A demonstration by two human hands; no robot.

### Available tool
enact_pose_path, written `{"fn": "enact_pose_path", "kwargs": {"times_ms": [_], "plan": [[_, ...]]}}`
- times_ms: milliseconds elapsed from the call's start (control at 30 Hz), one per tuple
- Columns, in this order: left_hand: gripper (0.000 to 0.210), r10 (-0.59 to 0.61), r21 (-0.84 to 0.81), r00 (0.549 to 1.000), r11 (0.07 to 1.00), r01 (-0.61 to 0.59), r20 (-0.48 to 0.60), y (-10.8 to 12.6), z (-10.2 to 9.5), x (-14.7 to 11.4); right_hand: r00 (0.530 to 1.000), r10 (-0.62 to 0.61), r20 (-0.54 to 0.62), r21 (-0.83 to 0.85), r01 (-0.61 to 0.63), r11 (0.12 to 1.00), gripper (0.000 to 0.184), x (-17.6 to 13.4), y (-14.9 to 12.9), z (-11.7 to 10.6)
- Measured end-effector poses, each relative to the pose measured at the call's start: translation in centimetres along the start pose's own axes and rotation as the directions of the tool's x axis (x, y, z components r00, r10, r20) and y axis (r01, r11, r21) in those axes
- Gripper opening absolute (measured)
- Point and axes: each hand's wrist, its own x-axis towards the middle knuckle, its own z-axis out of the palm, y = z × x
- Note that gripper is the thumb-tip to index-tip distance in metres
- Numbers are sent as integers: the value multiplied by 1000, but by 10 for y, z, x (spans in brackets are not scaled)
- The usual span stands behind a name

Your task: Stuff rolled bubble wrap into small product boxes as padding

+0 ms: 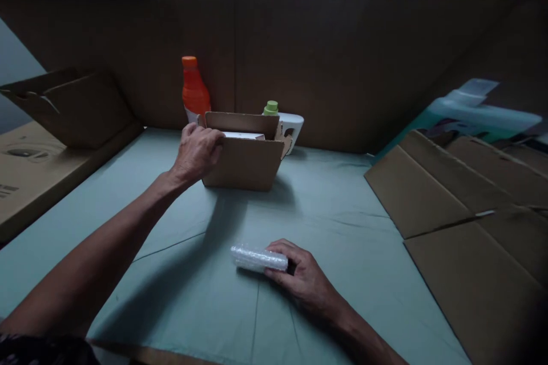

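My left hand (197, 151) is closed at the left rim of an open cardboard box (246, 165), its fingertips partly hidden behind the edge. A flat white item (244, 136) shows just inside the box top; whether my fingers touch it I cannot tell. Low in the middle, my right hand (299, 274) grips the right end of a small bubble-wrapped bundle (257, 258), thumb on one side and fingers on the other. The bundle lies close over the pale green cloth (334, 217). What is inside the wrap cannot be made out.
Behind the box stand an orange bottle (194, 91) and a white bottle with a green cap (270, 108). Cardboard boxes (462, 199) and a teal liquid jug (466, 108) fill the right. Another open box (89, 105) sits at left. A tall cardboard wall (321, 63) closes the back.
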Motion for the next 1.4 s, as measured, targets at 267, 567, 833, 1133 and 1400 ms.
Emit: {"fn": "enact_pose_path", "kwargs": {"times_ms": [267, 567, 833, 1133, 1400], "plan": [[17, 231, 0, 973, 973, -231, -20, 24, -56, -95, 852, -280, -443, -161, 231, 959, 22, -34, -45, -72], [21, 185, -164, 983, 970, -181, 7, 51, -111, -173, 727, -680, 96, -708, 530, 467, 26, -8, -144, -96], [19, 160, -196, 984, 966, -171, -73, 50, -101, -164, 808, -212, 549, -803, 581, 134, 17, 31, -177, -69], [18, 165, -186, 981, 966, -181, -97, 51, -97, -162, 866, -53, 498, -843, 497, 204, 24, 62, -157, -51], [19, 190, -142, 977, 969, -202, -94, 49, -94, -160, 841, -72, 536, -794, 531, 297, 28, 60, -149, -50]]}}
